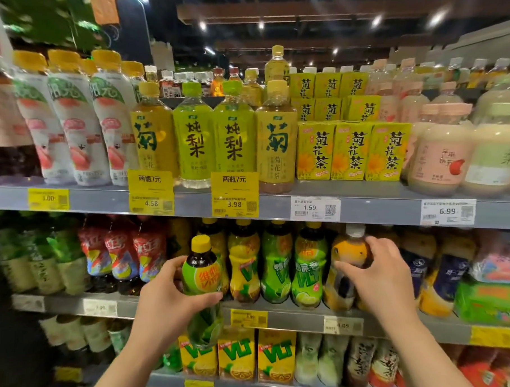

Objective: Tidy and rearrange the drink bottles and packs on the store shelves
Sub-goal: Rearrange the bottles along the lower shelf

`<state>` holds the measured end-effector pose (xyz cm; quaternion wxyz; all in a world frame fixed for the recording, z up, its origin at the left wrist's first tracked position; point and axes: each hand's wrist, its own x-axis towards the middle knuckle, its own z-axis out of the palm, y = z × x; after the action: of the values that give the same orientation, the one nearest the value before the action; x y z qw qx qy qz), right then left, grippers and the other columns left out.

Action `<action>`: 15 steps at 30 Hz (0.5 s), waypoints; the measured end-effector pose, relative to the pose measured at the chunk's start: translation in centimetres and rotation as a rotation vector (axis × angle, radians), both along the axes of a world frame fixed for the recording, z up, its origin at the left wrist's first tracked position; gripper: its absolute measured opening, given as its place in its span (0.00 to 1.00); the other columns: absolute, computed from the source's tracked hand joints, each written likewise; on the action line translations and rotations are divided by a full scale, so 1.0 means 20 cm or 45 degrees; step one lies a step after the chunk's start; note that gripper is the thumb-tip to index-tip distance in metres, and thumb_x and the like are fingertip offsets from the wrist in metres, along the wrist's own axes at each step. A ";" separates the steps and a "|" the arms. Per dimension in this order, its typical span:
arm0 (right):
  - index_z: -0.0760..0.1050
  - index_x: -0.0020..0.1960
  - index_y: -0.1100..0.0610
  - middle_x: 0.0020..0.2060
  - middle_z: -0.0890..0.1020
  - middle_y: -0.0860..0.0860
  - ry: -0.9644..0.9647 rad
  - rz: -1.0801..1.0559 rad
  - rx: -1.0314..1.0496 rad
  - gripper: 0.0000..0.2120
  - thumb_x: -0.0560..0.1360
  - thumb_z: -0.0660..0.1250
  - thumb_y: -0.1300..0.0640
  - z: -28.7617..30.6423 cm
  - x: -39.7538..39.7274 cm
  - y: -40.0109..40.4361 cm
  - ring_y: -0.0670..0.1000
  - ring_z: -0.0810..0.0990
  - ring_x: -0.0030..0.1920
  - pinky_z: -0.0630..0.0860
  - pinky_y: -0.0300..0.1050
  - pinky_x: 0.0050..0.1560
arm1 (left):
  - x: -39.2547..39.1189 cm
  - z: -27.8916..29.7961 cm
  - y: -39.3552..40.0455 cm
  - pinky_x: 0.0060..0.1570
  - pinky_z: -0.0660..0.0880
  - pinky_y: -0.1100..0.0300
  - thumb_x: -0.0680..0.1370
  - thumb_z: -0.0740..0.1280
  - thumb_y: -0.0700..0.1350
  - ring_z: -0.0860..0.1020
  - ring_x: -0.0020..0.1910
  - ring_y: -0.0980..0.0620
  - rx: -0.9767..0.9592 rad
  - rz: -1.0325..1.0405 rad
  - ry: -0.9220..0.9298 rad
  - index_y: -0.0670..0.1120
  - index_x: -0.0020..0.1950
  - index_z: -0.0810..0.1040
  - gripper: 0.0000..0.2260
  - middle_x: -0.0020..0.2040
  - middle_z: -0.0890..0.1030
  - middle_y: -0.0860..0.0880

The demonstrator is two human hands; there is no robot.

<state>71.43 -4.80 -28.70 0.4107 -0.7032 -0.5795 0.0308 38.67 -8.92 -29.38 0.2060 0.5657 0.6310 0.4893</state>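
Note:
My left hand (167,295) grips a green-labelled lime tea bottle (201,281) with a yellow cap, held out in front of the middle shelf (295,319). My right hand (381,275) grips an orange-labelled bottle (347,256) with a white cap that stands on that shelf. Between the two hands stand a yellow lemon tea bottle (243,269) and two green lime tea bottles (291,271).
The top shelf (364,209) carries tall yellow-green tea bottles (209,138), yellow chrysanthemum tea cartons (352,150) and pale milk-drink bottles (442,160). Red-labelled bottles (122,255) stand left on the middle shelf. Yellow VLT cartons (255,357) sit on the lower shelf.

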 end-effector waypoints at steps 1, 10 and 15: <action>0.69 0.69 0.56 0.64 0.75 0.54 -0.053 -0.047 -0.024 0.35 0.68 0.76 0.42 0.02 0.00 0.00 0.58 0.75 0.62 0.75 0.53 0.54 | -0.02 0.00 0.00 0.35 0.72 0.69 0.60 0.83 0.51 0.78 0.42 0.63 0.000 0.018 0.003 0.50 0.68 0.72 0.39 0.44 0.79 0.59; 0.70 0.53 0.58 0.47 0.79 0.55 -0.356 -0.254 -0.080 0.27 0.70 0.71 0.36 0.03 -0.05 0.07 0.60 0.80 0.47 0.71 0.47 0.33 | -0.15 0.03 0.03 0.37 0.68 0.71 0.61 0.83 0.49 0.73 0.41 0.69 0.056 0.152 0.040 0.48 0.69 0.71 0.39 0.43 0.75 0.64; 0.74 0.53 0.59 0.47 0.73 0.54 -0.443 -0.311 -0.122 0.23 0.73 0.69 0.40 0.04 -0.09 0.08 0.61 0.80 0.44 0.70 0.46 0.33 | -0.18 0.03 0.07 0.38 0.66 0.71 0.62 0.83 0.49 0.71 0.41 0.70 0.060 0.155 0.043 0.48 0.68 0.72 0.38 0.43 0.74 0.64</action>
<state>69.68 -3.24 -27.98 0.2712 -0.7817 -0.5500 -0.1134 34.98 -7.60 -28.79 0.1519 0.5391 0.6559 0.5061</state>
